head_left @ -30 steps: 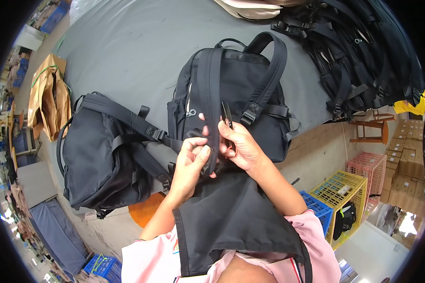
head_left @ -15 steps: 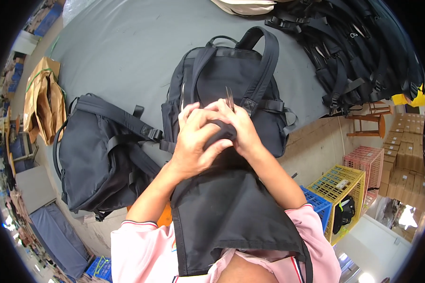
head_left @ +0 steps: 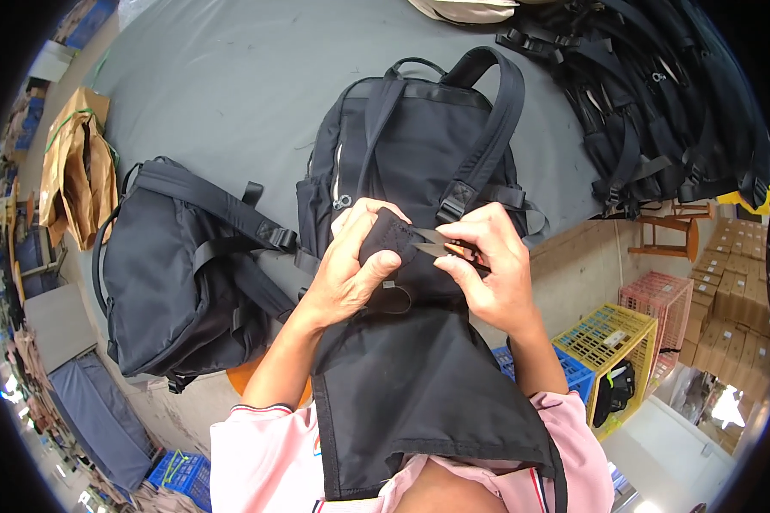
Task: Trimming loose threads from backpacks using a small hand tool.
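A: Left hand (head_left: 346, 274)?
B: Closed, pinching a folded edge of black fabric (head_left: 387, 244), thumb on top. The fold sits between the two hands, over the lower end of the black backpack (head_left: 419, 162).

A: Right hand (head_left: 492, 269)?
B: Closed round small thread snips (head_left: 441, 249). Fingers curl over the handle; only the blades and a bit of orange-brown grip show.

A: Which way do the snips point?
B: Long axis runs near level across the view. Tips point toward the person's left, touching the pinched fabric edge.

A: The backpack itself?
B: Lies flat on the grey table (head_left: 231, 94), back panel up, long axis running away from the person. Top handle at the far end, both shoulder straps uppermost. Its near end meets a dark apron-like cloth (head_left: 419, 402) draped down over the person's front.

A: Around it?
B: Second black bag (head_left: 175, 274) just beside, on the person's left. Pile of black straps and bags (head_left: 659, 103) at the far right. Brown paper bag (head_left: 77, 175) at the far left. Yellow crate (head_left: 612, 342) and pink crate (head_left: 663, 299) on the floor, right.
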The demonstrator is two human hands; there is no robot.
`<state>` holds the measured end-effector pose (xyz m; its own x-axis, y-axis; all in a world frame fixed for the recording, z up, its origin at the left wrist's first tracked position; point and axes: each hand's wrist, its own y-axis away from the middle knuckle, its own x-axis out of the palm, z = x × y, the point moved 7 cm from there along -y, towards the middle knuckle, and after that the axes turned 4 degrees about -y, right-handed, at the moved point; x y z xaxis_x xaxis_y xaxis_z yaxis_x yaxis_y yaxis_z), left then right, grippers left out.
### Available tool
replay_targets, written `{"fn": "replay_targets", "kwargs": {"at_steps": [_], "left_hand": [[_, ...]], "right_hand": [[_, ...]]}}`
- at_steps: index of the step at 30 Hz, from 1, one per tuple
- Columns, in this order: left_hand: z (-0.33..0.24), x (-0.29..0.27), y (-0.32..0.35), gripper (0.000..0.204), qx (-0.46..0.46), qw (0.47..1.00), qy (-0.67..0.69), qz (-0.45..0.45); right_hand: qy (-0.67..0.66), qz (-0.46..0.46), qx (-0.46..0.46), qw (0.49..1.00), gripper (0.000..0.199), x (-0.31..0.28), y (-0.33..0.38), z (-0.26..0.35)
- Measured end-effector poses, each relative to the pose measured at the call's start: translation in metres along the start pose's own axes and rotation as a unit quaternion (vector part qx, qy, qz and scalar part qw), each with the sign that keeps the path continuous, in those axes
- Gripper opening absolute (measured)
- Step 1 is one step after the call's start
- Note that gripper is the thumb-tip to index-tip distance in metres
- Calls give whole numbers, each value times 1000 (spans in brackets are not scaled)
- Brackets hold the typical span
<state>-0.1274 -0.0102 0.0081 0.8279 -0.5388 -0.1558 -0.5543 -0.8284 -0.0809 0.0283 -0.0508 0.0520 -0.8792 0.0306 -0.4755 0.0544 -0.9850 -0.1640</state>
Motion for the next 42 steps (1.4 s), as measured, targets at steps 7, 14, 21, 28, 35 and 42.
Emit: {"fn": "replay_targets", "kwargs": {"at_steps": [7, 14, 21, 28, 35, 42], "left_hand": [[-3, 2, 1, 51, 13, 999, -41, 3], [1, 3, 0, 51, 5, 999, -32, 5], [2, 4, 0, 51, 0, 999, -38, 7], [-23, -4, -29, 33, 75, 987, -140, 6], [21, 50, -108, 35, 22, 988, 18, 153], [67, -95, 10, 11, -53, 916, -86, -388]], "right_hand": [[65, -33, -78, 994, 26, 2, -4, 6], [48, -77, -80, 993, 24, 1, 2, 2], [12, -80, -69, 994, 24, 3, 4, 2], [-202, -153, 5, 967, 35, -4, 20, -7], [91, -17, 39, 995, 30, 41, 19, -41], [105, 5, 67, 992, 32, 35, 30, -59]]}}
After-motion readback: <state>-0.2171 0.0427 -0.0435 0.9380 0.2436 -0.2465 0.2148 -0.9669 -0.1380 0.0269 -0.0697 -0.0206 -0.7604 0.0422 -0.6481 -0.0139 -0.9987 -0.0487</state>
